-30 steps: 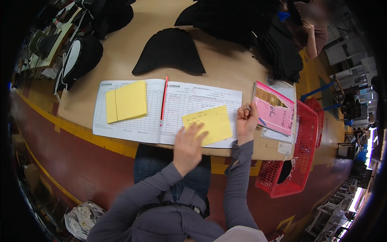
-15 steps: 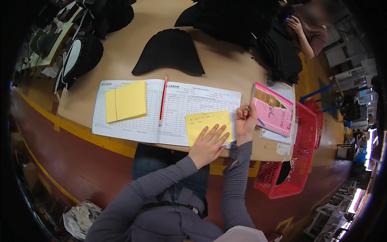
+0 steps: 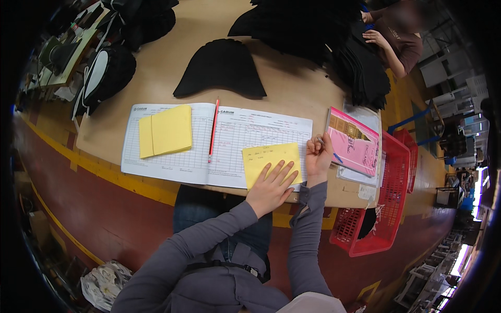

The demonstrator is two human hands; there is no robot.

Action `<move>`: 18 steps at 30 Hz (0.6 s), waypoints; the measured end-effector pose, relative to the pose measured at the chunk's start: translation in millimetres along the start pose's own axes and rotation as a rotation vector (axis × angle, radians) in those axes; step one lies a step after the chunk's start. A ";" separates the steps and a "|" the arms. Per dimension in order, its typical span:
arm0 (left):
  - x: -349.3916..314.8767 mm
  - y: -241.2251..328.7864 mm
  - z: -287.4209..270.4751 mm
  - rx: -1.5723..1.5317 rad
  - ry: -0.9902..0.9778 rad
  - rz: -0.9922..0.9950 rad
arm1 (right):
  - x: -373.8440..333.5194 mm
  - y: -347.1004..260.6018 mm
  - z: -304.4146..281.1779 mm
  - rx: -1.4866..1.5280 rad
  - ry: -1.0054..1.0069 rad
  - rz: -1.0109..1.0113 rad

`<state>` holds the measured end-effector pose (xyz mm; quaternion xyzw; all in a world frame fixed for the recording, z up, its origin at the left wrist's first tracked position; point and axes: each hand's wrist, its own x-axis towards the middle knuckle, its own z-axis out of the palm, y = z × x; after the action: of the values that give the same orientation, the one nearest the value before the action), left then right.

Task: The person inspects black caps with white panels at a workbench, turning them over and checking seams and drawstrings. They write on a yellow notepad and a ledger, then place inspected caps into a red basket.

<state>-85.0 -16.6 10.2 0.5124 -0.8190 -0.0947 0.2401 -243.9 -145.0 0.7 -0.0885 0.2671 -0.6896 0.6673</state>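
My left hand [image 3: 272, 183] lies flat with fingers spread on a yellow slip of paper [image 3: 266, 154] that has handwriting near its top. Under the slip is an open ledger [image 3: 172, 168] with ruled tables. To the right of the slip, my right hand [image 3: 318, 159] is curled round a pen [image 3: 336, 156], whose blue end points toward a pink notebook [image 3: 352, 141]. A red pencil [image 3: 214, 130] rests along the ledger's middle fold. On the left page sits a stack of yellow slips [image 3: 166, 131].
A black fabric panel [image 3: 220, 68] lies beyond the ledger, with black piles [image 3: 360, 73] at the back right. Black pieces [image 3: 112, 70] lie at the left. A red crate [image 3: 386, 219] stands beside the table's right edge. A co-worker [image 3: 399, 39] is at the far right.
The co-worker's hands have shifted beside the black pile. My two hands stay nearly in place, and the whole view has drifted slightly.
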 end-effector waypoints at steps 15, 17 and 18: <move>-1.4 0.6 2.8 -0.008 0.005 -0.005 | -3.3 6.2 2.1 -0.249 -0.105 -0.119; -2.0 0.7 3.0 -0.001 0.007 -0.013 | -5.3 9.5 10.1 -0.376 -0.065 -0.121; -1.5 0.8 2.4 0.006 0.008 -0.015 | -5.3 9.3 9.3 -0.375 -0.068 -0.113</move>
<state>-86.3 -15.1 8.0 0.5196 -0.8145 -0.0921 0.2409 -230.8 -141.9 5.2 -0.2495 0.3626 -0.6607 0.6080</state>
